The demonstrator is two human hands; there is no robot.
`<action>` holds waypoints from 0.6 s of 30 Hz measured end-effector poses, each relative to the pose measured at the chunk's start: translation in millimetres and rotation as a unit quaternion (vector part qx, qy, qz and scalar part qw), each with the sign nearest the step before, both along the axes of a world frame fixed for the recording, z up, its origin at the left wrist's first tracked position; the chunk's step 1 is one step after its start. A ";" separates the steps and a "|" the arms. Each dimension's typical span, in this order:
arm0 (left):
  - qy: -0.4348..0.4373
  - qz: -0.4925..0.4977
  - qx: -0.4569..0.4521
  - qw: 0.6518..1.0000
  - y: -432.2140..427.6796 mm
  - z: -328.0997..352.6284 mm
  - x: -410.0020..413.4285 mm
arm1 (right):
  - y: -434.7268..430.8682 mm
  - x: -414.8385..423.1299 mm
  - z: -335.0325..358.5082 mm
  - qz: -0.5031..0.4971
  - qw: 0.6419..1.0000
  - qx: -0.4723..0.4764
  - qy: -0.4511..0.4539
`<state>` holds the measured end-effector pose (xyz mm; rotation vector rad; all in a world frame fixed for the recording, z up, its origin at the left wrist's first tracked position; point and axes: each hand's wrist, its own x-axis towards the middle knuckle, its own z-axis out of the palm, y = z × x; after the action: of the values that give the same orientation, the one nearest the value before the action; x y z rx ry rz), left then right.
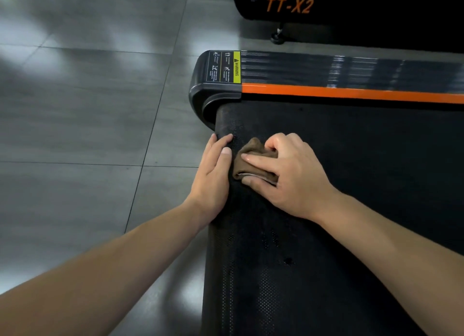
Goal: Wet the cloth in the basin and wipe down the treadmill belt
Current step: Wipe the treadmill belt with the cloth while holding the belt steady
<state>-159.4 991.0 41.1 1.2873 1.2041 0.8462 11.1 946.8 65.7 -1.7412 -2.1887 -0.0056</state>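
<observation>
From the head camera I look down at the rear end of a treadmill, where the black perforated treadmill belt [339, 185] curls over its roller beside a grey tiled floor [88, 109]. My right hand [288, 174] has a small brown cloth [251, 157] bunched against the belt just short of that rounded end; its fingers [258, 161] are curled over and pinching the cloth, the thumb tucked under its near edge. My left hand [213, 177] lies flat on the belt's curved end just beside the cloth, fingers spread and holding nothing, apparently bracing or turning the belt. An orange side rail [351, 93] with a yellow warning label [236, 66] runs along the far edge, and a second machine marked TT-X2 [290, 5] stands behind. No basin is in view. I judge the cloth soft, light and limp, probably damp, so it will fold and slide under pressure; it is best gripped as a wad under the palm. The textured belt looks grippy and may drag at it.
</observation>
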 end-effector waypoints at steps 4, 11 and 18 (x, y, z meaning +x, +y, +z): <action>-0.027 0.014 -0.022 0.999 -1.5 4.2 -0.9 | -2.3 -1.5 -1.3 0.001 0.999 -0.003 -0.042; -0.051 0.031 -0.041 0.997 -1.9 10.1 -1.7 | 13.2 -7.1 -3.1 0.024 0.999 -0.007 -0.028; -0.020 0.004 -0.039 0.999 -0.7 2.1 0.0 | 96.3 2.9 0.1 -0.152 0.988 -0.019 0.013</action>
<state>-159.3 990.4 43.2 1.1981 1.1995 0.8181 14.0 1043.0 65.8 -2.0677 -1.8967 -0.0155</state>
